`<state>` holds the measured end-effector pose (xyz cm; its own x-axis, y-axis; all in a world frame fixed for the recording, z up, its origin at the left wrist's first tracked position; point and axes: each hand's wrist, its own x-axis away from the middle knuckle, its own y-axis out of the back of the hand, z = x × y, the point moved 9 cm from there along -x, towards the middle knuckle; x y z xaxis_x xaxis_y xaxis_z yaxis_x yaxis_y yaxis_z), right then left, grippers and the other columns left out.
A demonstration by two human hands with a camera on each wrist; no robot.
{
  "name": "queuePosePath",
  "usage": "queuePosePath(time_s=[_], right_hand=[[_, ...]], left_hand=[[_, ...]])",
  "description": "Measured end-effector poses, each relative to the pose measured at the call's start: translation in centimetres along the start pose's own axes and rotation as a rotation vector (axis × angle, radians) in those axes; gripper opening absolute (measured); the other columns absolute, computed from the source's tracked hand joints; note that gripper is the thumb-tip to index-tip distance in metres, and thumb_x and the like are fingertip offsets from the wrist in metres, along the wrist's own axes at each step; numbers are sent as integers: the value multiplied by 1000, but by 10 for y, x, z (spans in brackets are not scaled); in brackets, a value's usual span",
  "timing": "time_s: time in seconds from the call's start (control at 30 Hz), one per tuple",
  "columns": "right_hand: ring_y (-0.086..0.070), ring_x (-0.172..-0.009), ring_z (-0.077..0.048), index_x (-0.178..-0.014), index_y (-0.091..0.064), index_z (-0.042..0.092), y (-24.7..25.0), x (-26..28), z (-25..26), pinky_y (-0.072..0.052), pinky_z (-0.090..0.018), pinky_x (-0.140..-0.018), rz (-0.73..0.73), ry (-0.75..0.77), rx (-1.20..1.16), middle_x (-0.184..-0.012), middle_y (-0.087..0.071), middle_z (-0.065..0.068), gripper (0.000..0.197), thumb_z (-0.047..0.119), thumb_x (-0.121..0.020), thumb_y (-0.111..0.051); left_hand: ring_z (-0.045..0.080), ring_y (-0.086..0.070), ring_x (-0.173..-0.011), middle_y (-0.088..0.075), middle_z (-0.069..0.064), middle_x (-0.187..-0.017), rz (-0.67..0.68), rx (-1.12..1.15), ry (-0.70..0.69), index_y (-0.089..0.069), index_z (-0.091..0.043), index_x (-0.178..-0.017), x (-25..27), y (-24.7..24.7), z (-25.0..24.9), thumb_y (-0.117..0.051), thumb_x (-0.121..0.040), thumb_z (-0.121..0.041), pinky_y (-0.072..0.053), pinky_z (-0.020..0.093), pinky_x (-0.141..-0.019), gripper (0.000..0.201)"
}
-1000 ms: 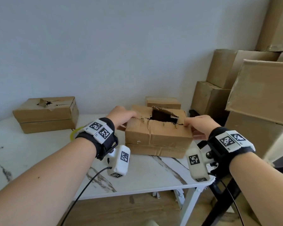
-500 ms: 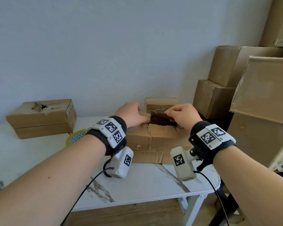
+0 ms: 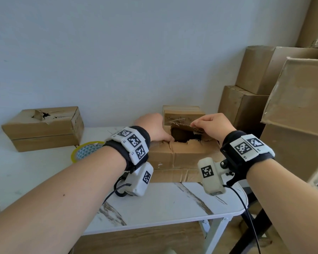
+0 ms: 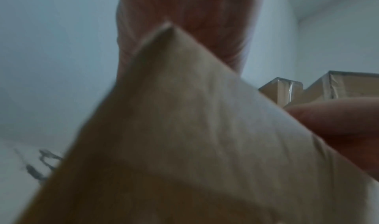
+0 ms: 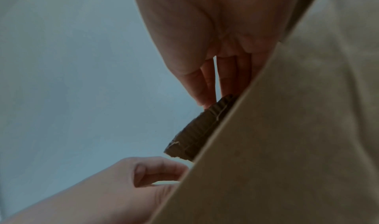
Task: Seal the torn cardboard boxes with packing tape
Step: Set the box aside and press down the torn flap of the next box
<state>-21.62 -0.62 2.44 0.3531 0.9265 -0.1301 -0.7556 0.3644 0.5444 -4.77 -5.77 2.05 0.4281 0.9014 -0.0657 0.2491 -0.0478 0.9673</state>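
Note:
A torn cardboard box (image 3: 180, 156) lies on the white marble table (image 3: 165, 202), with a ragged hole (image 3: 182, 137) in its top. My right hand (image 3: 194, 125) pinches the torn flap (image 3: 182, 127) above the hole; the right wrist view shows its fingertips (image 5: 206, 103) on the flap's edge (image 5: 194, 133). My left hand (image 3: 152, 125) holds the box's top left corner, fingers curled over the far edge and thumb (image 4: 332, 119) along the box. A yellow tape roll (image 3: 84, 152) lies on the table behind my left wrist.
A second torn box (image 3: 42, 129) sits at the table's far left by the wall. A small box (image 3: 182, 114) stands behind the one I hold. Large boxes (image 3: 292, 107) are stacked at the right, close to the table's end. The table's front edge (image 3: 154, 226) is near me.
My right hand has moved from the box's right end to the torn flap and now pinches it. My left hand has stayed on the box's left corner.

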Motion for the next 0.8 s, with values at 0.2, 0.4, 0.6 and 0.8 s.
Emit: queuePosePath(time_s=[0.2, 0.4, 0.6, 0.8], right_hand=[[-59, -79, -12, -77, -71, 23, -1, -1, -3, -51, -27, -73, -9, 4, -1, -81, -68, 4, 6, 23, -83, -70], [-59, -87, -8, -83, -75, 22, -7, 3, -6, -46, -26, -80, 73, -26, 10, -89, -69, 5, 9, 18, -75, -78], [-60, -93, -12, -70, -77, 19, -10, 1, -9, -46, -27, -83, 94, -32, 72, -88, -71, 3, 7, 13, -71, -80], [-60, -95, -12, -70, -76, 19, -13, 1, -8, -42, -24, -78, 120, -15, 92, -93, -72, 1, 8, 11, -72, -79]], left_hand=[[19, -59, -74, -63, 2, -80, -29, -95, -40, -65, -10, -96, 0, 3, -6, -66, -75, -47, -45, 29, -60, 42], [20, -57, -107, -61, 2, -122, -38, 26, -64, -60, -18, -119, 0, 1, 3, -62, -81, -44, -46, 29, -83, 46], [14, -43, -129, -50, -5, -139, -8, 325, -225, -70, -29, -101, 5, 3, -9, -66, -82, -15, -27, 21, -94, 24], [12, -48, -121, -57, -5, -130, -24, 316, -276, -74, -29, -92, 5, 1, -13, -67, -83, -18, -31, 23, -95, 15]])
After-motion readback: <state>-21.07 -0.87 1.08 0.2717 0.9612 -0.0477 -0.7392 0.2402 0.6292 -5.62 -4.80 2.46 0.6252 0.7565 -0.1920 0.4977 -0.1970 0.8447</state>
